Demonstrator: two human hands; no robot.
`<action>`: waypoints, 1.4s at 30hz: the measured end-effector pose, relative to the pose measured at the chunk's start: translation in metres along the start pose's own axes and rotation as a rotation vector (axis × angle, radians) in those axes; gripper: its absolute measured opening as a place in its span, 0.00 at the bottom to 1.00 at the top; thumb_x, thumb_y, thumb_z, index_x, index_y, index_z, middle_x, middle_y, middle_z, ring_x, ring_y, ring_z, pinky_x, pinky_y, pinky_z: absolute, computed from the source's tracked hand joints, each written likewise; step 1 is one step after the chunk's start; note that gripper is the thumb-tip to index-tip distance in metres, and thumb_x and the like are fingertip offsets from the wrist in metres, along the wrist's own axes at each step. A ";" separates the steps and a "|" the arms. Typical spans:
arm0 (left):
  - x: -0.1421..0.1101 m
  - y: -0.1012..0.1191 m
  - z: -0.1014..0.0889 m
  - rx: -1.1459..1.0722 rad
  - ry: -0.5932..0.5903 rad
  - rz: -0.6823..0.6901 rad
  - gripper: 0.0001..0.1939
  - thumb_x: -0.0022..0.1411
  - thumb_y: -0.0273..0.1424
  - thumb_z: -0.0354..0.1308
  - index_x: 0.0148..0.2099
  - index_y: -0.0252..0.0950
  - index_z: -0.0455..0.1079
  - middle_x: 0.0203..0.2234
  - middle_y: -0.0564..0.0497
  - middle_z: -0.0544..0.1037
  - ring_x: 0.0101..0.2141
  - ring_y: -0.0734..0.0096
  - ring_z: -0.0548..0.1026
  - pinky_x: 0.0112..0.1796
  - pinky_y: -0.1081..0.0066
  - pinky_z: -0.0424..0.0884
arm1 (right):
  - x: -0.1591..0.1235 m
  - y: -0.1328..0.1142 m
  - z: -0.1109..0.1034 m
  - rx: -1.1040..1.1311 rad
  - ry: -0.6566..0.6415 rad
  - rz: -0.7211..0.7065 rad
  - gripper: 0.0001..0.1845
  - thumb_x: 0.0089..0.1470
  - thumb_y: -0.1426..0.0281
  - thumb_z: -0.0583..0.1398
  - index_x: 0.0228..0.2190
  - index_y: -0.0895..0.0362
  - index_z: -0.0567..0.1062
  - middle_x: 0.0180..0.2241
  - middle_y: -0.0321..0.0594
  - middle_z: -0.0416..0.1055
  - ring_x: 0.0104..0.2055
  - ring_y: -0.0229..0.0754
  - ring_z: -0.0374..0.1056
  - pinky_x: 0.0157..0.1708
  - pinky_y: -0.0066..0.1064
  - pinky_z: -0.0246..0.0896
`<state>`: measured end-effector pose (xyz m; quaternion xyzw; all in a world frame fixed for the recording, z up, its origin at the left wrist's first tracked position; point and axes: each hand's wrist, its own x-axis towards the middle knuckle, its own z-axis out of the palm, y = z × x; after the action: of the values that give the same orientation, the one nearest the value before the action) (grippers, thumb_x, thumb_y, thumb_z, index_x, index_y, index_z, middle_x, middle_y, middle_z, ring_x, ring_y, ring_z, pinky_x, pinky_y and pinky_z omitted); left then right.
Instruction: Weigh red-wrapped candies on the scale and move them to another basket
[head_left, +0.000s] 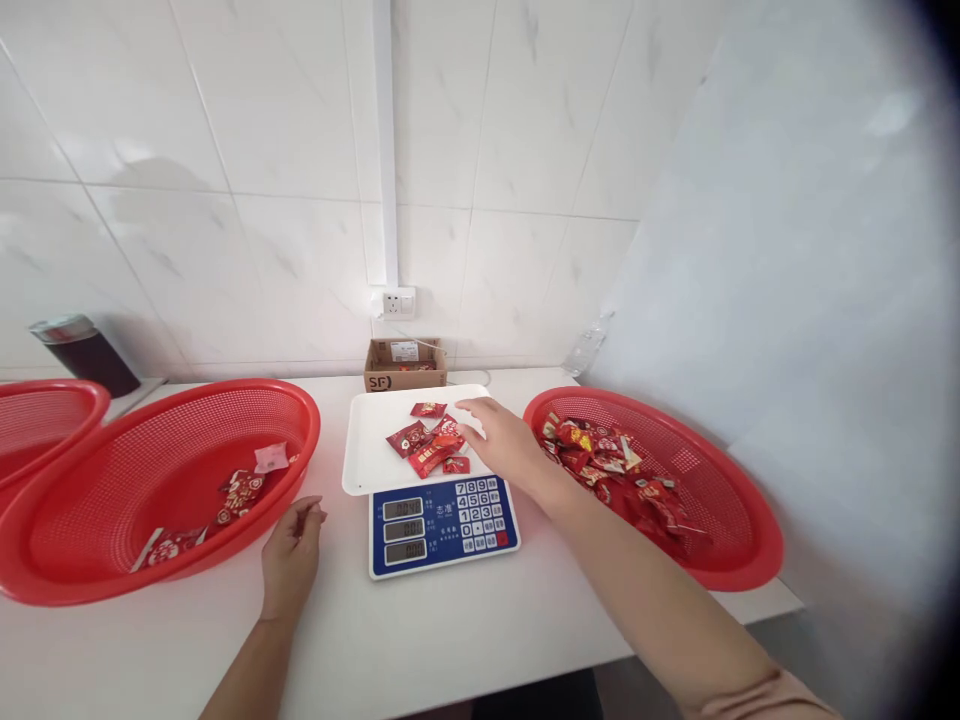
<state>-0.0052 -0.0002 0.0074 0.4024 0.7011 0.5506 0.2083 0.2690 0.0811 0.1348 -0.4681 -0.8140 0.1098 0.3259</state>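
Several red wrapped sweets (431, 455) lie in a loose pile on the white weighing tray (367, 430) of a digital scale. My right hand (499, 435) is over the tray's right side, thumb and fingers apart and holding nothing, close to the sweets. Below the tray, the scale's blue panel (442, 528) shows number keys and three lit displays. My left hand (292, 550) rests on the table between the scale and the left red basket (300, 400), its fingers curled in with nothing visible in them. That basket holds a few red packets and one pink packet (271, 458).
To the right stands a red basket (757, 530) with many wrapped sweets. Another red basket (82, 395) is at the far left, near a dark flask (97, 360). Behind the scale are a cardboard box (401, 378) and a wall socket (397, 303). A clear plastic bottle (589, 345) leans in the corner.
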 end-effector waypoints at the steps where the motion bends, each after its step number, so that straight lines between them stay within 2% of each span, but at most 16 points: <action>1: 0.000 0.000 0.000 -0.010 0.010 0.003 0.19 0.49 0.45 0.51 0.38 0.37 0.68 0.31 0.49 0.74 0.33 0.65 0.73 0.40 0.63 0.68 | -0.003 -0.004 0.003 0.052 0.097 -0.030 0.15 0.55 0.68 0.52 0.45 0.53 0.69 0.46 0.42 0.68 0.44 0.42 0.66 0.40 0.33 0.63; 4: 0.001 -0.001 0.001 -0.041 0.019 0.005 0.19 0.49 0.45 0.51 0.38 0.37 0.68 0.29 0.50 0.74 0.32 0.67 0.73 0.39 0.64 0.69 | -0.033 -0.008 0.008 0.186 0.323 -0.079 0.13 0.57 0.66 0.51 0.43 0.53 0.69 0.40 0.42 0.71 0.41 0.41 0.67 0.39 0.33 0.64; 6: 0.001 -0.002 0.002 -0.060 0.014 0.004 0.19 0.50 0.44 0.52 0.38 0.37 0.68 0.29 0.50 0.73 0.32 0.67 0.73 0.39 0.65 0.69 | -0.065 -0.001 0.013 0.184 0.373 -0.054 0.11 0.56 0.66 0.52 0.39 0.54 0.70 0.35 0.42 0.72 0.36 0.41 0.68 0.38 0.33 0.64; 10: 0.000 -0.003 0.003 -0.075 0.003 0.022 0.18 0.51 0.43 0.52 0.39 0.36 0.68 0.28 0.50 0.73 0.32 0.69 0.72 0.38 0.66 0.68 | -0.127 0.030 0.035 0.199 0.271 0.169 0.12 0.55 0.61 0.52 0.33 0.54 0.70 0.27 0.40 0.71 0.28 0.41 0.67 0.30 0.31 0.64; 14: -0.001 -0.002 0.004 -0.091 -0.005 0.046 0.17 0.53 0.42 0.52 0.40 0.37 0.68 0.28 0.51 0.72 0.32 0.70 0.71 0.38 0.68 0.68 | -0.158 0.061 0.052 0.274 0.192 0.472 0.19 0.53 0.53 0.51 0.23 0.54 0.66 0.17 0.33 0.62 0.20 0.38 0.60 0.21 0.29 0.58; 17: -0.001 -0.003 0.004 -0.090 -0.007 0.043 0.16 0.53 0.42 0.52 0.39 0.36 0.68 0.28 0.50 0.72 0.31 0.71 0.71 0.37 0.69 0.68 | -0.159 0.072 0.058 0.359 0.173 0.582 0.21 0.51 0.49 0.50 0.21 0.53 0.64 0.15 0.31 0.57 0.19 0.38 0.58 0.20 0.29 0.57; 22: -0.007 0.002 0.003 0.003 0.023 0.112 0.16 0.55 0.41 0.51 0.40 0.37 0.68 0.29 0.50 0.73 0.32 0.70 0.72 0.37 0.69 0.69 | -0.153 0.073 0.060 0.347 0.115 0.576 0.22 0.51 0.48 0.49 0.23 0.53 0.66 0.15 0.31 0.57 0.19 0.39 0.59 0.21 0.29 0.57; 24: -0.012 0.009 -0.001 0.096 0.067 0.225 0.14 0.56 0.40 0.51 0.40 0.37 0.68 0.31 0.49 0.75 0.33 0.69 0.73 0.38 0.68 0.68 | -0.153 0.072 0.060 0.331 0.108 0.558 0.22 0.51 0.49 0.49 0.23 0.54 0.66 0.16 0.31 0.58 0.20 0.39 0.59 0.21 0.28 0.57; 28: -0.014 0.026 -0.016 0.287 0.234 0.561 0.12 0.55 0.36 0.53 0.40 0.37 0.69 0.35 0.45 0.75 0.39 0.65 0.72 0.45 0.63 0.66 | -0.155 0.071 0.060 0.341 0.102 0.549 0.21 0.52 0.50 0.49 0.24 0.54 0.67 0.17 0.32 0.58 0.20 0.38 0.59 0.22 0.28 0.57; 31: -0.007 0.035 -0.030 0.425 0.293 0.671 0.14 0.53 0.35 0.55 0.42 0.37 0.69 0.39 0.43 0.74 0.46 0.59 0.69 0.52 0.56 0.57 | -0.156 0.072 0.061 0.356 0.093 0.549 0.21 0.53 0.51 0.49 0.25 0.54 0.67 0.18 0.33 0.60 0.21 0.39 0.59 0.22 0.28 0.57; 34: -0.001 0.038 -0.042 0.596 0.271 0.671 0.17 0.55 0.37 0.53 0.47 0.39 0.68 0.43 0.42 0.73 0.52 0.55 0.64 0.57 0.50 0.43 | -0.156 0.073 0.061 0.366 0.085 0.546 0.20 0.53 0.51 0.49 0.26 0.54 0.67 0.19 0.34 0.63 0.22 0.39 0.61 0.23 0.28 0.57; 36: 0.003 0.036 -0.049 0.698 0.223 0.696 0.18 0.57 0.40 0.51 0.48 0.40 0.68 0.43 0.43 0.73 0.52 0.54 0.64 0.57 0.49 0.38 | -0.156 0.074 0.062 0.366 0.079 0.548 0.20 0.53 0.51 0.49 0.26 0.54 0.68 0.21 0.36 0.65 0.23 0.40 0.62 0.24 0.28 0.57; 39: 0.015 0.029 -0.062 0.818 0.166 0.780 0.20 0.59 0.43 0.46 0.47 0.40 0.68 0.42 0.44 0.74 0.46 0.58 0.69 0.57 0.52 0.41 | -0.157 0.075 0.062 0.365 0.076 0.548 0.20 0.54 0.52 0.49 0.27 0.55 0.68 0.22 0.37 0.68 0.25 0.40 0.64 0.24 0.28 0.58; 42: 0.043 0.024 -0.082 0.912 0.164 0.813 0.22 0.60 0.43 0.41 0.43 0.36 0.70 0.36 0.44 0.76 0.39 0.63 0.72 0.55 0.57 0.49 | -0.157 0.076 0.063 0.362 0.076 0.541 0.20 0.54 0.52 0.49 0.27 0.56 0.68 0.23 0.38 0.68 0.25 0.40 0.64 0.24 0.28 0.58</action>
<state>-0.0826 -0.0138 0.0613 0.6423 0.6702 0.2598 -0.2661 0.3365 -0.0011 -0.0176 -0.6057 -0.6145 0.3180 0.3931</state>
